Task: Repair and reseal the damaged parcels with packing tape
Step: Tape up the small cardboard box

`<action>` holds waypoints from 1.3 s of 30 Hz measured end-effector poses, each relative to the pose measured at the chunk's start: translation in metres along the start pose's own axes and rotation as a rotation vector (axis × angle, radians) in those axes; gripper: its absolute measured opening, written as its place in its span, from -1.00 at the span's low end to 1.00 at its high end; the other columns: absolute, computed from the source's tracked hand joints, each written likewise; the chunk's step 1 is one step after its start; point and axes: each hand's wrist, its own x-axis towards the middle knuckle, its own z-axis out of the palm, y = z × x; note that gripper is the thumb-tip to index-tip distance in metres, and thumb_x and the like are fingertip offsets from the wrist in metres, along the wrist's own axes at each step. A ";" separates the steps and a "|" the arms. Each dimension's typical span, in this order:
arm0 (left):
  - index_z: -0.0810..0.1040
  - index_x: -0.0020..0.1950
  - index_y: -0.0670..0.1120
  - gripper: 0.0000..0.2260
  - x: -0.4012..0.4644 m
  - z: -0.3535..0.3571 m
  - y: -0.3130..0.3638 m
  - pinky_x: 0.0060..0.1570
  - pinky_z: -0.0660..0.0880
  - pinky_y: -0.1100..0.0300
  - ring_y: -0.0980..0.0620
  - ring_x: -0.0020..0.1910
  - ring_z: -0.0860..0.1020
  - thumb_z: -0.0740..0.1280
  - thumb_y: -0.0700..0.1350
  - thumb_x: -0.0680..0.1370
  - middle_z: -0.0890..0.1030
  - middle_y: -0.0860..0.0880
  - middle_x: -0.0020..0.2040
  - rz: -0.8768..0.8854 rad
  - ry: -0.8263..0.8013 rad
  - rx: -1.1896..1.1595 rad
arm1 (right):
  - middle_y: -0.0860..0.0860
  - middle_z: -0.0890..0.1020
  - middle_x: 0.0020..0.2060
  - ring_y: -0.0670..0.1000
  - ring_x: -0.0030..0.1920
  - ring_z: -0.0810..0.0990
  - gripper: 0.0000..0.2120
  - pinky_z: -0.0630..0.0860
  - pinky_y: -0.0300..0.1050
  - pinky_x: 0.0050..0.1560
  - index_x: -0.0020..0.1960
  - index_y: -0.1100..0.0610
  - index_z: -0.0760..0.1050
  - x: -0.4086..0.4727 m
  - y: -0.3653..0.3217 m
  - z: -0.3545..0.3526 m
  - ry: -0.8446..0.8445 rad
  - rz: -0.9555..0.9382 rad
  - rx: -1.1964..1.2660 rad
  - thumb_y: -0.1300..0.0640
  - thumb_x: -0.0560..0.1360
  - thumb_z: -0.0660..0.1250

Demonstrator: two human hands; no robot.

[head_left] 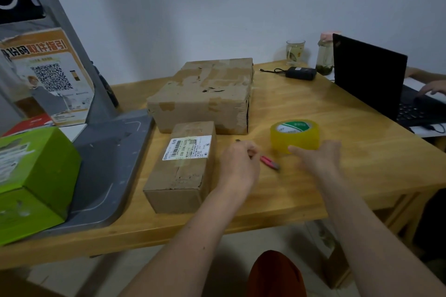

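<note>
— Where do we have our hands?

— Our left hand (237, 164) hovers with fingers loosely curled, gripping nothing, just right of the small parcel (184, 166). The pink cutter (270, 162) lies between our hands.

— And the tape?

— Our right hand (318, 158) reaches out, thumb against the tape roll (295, 135); it is blurred, so we cannot tell its grip. The big parcel (205, 94) sits beyond our left hand.

The right hand (318, 159) is blurry, and it covers the near bottom of the tape roll (295, 136). The left hand (239, 164) hides one end of the pink cutter (270, 162). The words on the small box's label (187, 147) are too tiny to read. The laptop (376, 84) and green box (31, 183) run off the picture's edges.
</note>
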 end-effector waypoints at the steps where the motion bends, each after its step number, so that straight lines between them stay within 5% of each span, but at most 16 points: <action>1: 0.68 -0.01 -0.07 -0.89 -0.001 0.001 0.002 0.10 0.54 0.14 0.06 -0.01 0.60 0.37 -0.22 0.55 0.67 -0.01 -0.02 0.006 -0.009 0.017 | 0.19 0.42 0.27 0.19 0.17 0.54 0.00 0.52 0.08 0.13 0.40 0.23 0.26 -0.005 -0.002 0.000 0.076 -0.089 -0.157 -0.01 0.12 0.67; 4: 0.67 0.04 -0.10 -0.87 -0.001 0.000 0.007 0.14 0.52 0.09 0.01 0.05 0.59 0.33 -0.19 0.58 0.67 -0.05 0.02 0.031 -0.040 0.102 | 0.18 0.38 0.30 0.23 0.22 0.47 -0.22 0.42 0.04 0.10 0.37 0.14 0.22 -0.008 -0.001 0.005 0.134 -0.254 -0.306 0.11 0.30 0.59; 7: 0.64 0.12 -0.16 -0.82 0.004 -0.004 0.012 0.18 0.48 0.05 -0.07 0.13 0.56 0.28 -0.19 0.61 0.64 -0.12 0.09 0.045 -0.070 0.185 | 0.23 0.53 0.17 0.26 0.19 0.51 -0.38 0.43 0.04 0.01 0.22 0.24 0.29 -0.005 -0.001 0.008 0.159 -0.217 -0.309 0.06 0.35 0.55; 10: 0.62 0.10 -0.21 -0.82 0.010 -0.008 0.016 0.17 0.48 0.04 -0.11 0.15 0.55 0.26 -0.20 0.61 0.62 -0.16 0.10 0.031 -0.127 0.226 | 0.17 0.59 -0.04 0.20 0.02 0.55 -0.76 0.34 -0.06 -0.14 -0.07 0.16 0.41 -0.014 0.001 0.009 0.144 -0.277 -0.528 0.03 0.48 0.41; 13: 0.63 0.06 -0.20 -0.83 0.014 -0.007 0.016 0.15 0.49 0.03 -0.13 0.14 0.56 0.26 -0.18 0.61 0.63 -0.16 0.08 0.010 -0.152 0.239 | 0.05 0.50 -0.21 0.14 -0.06 0.52 -0.73 0.30 -0.10 -0.20 -0.27 0.08 0.36 -0.033 0.010 0.018 0.071 -0.476 -0.676 0.02 0.51 0.36; 17: 0.64 0.11 -0.13 -0.81 0.016 -0.009 0.017 0.19 0.50 -0.01 -0.08 0.16 0.56 0.27 -0.15 0.59 0.64 -0.09 0.12 -0.017 -0.141 0.269 | 0.06 0.53 -0.02 0.11 0.07 0.45 -0.83 0.34 -0.06 -0.02 -0.05 0.12 0.41 -0.041 0.022 0.035 -0.067 -0.659 -0.877 0.02 0.55 0.30; 22: 0.54 -0.21 -0.05 -0.84 0.017 -0.012 0.009 -0.01 0.55 -0.01 -0.10 -0.03 0.58 0.26 -0.16 0.56 0.65 -0.07 -0.07 -0.047 -0.155 0.316 | 0.09 0.59 -0.06 0.14 0.03 0.54 -0.86 0.35 -0.09 -0.16 -0.17 0.06 0.40 -0.047 0.010 0.021 -0.227 -0.602 -0.941 0.25 0.50 0.30; 26: 0.34 -0.33 0.05 -0.70 0.017 -0.010 0.003 -0.13 0.43 0.09 -0.01 -0.16 0.44 0.26 -0.17 0.57 0.50 0.02 -0.17 -0.063 -0.155 0.304 | 0.04 0.57 -0.08 0.09 -0.08 0.52 -0.91 0.38 -0.10 -0.19 -0.07 0.06 0.41 -0.055 -0.002 -0.003 -0.317 -0.575 -1.154 0.15 0.50 0.32; 29: 0.51 -0.23 0.04 -0.80 0.017 -0.007 0.000 -0.05 0.43 0.13 -0.01 -0.06 0.50 0.27 -0.18 0.57 0.57 0.00 -0.06 -0.057 -0.140 0.284 | 0.02 0.54 0.05 0.08 0.09 0.51 -0.71 0.44 -0.05 -0.05 0.13 0.10 0.39 -0.062 -0.003 0.008 -0.372 -0.569 -1.068 0.03 0.49 0.37; 32: 0.63 0.16 -0.09 -0.79 0.014 -0.004 -0.007 0.15 0.46 0.12 -0.05 0.17 0.54 0.28 -0.16 0.58 0.62 -0.05 0.16 -0.076 -0.091 0.234 | 0.07 0.54 0.13 0.09 0.14 0.51 -0.75 0.46 -0.06 0.03 0.17 0.13 0.45 -0.065 0.002 0.021 -0.465 -0.610 -1.009 0.17 0.51 0.32; 39: 0.64 0.10 -0.11 -0.83 0.009 0.006 -0.027 0.13 0.49 0.16 -0.04 0.12 0.56 0.29 -0.19 0.57 0.64 -0.06 0.10 -0.154 -0.034 0.098 | 0.04 0.50 0.01 0.02 -0.04 0.46 -0.83 0.36 -0.14 -0.19 0.14 0.09 0.39 -0.063 -0.003 -0.018 -0.665 -0.535 -1.195 0.25 0.58 0.14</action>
